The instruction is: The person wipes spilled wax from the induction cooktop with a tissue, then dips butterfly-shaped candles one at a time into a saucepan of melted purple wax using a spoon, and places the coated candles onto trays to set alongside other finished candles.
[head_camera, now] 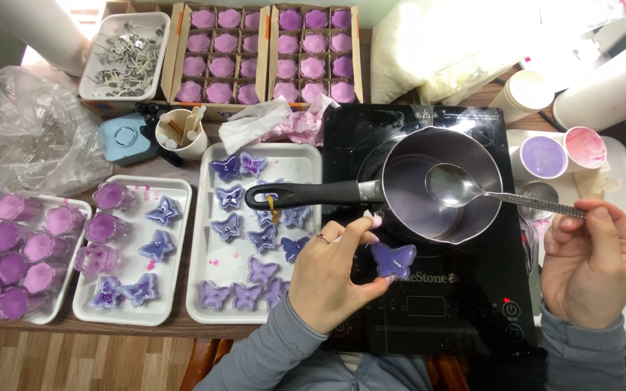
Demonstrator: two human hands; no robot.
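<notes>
Hands pinch butterfly candle [393,260] — grip spoon [465,187].

The lower part of the black cooktop [443,311] lies bare, leaving room between the left hand [331,279] and the right hand [592,264]. The pan [436,185] and its handle [306,194] bar the middle. Left of the frame, trays [201,239] crowd the table; boxes [262,51] block the top.

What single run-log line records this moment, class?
left hand: holds purple butterfly candle | right hand: holds metal spoon over saucepan | saucepan: on black cooktop
</notes>
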